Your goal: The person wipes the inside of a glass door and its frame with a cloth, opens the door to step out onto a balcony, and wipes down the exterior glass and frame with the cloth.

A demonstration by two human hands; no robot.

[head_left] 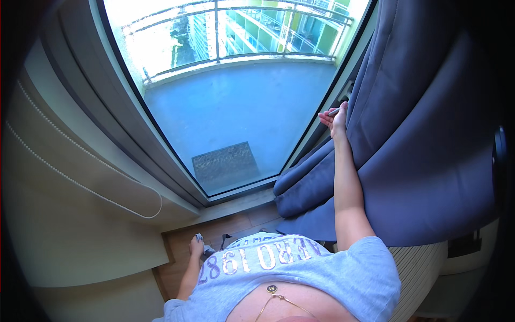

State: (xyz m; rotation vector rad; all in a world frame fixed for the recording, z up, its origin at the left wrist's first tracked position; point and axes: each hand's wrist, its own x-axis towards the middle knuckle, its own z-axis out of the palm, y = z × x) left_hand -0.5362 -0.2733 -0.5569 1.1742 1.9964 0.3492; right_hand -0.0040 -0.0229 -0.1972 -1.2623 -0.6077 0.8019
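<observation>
My right hand (337, 117) is stretched out to the glass balcony door (241, 108), at the right side of its frame. Its fingers and thumb are around a metal door handle (334, 112), whose mount (346, 91) shows just beyond. A dark blue curtain (386, 133) hangs close against that wrist and forearm. Down by my left side, my left hand (196, 246) holds a crumpled grey-blue item that looks like a cloth (207, 252), partly hidden by my shirt. Whether the door stands slightly ajar cannot be told.
Beyond the glass, a doormat (226, 163) lies on the blue balcony floor (241, 96), with a railing (249, 58) behind. A beaded blind chain (120, 207) loops along the left wall. Curtain folds (301, 201) bunch at the sill. A ribbed, rounded pale surface (418, 273) stands at right.
</observation>
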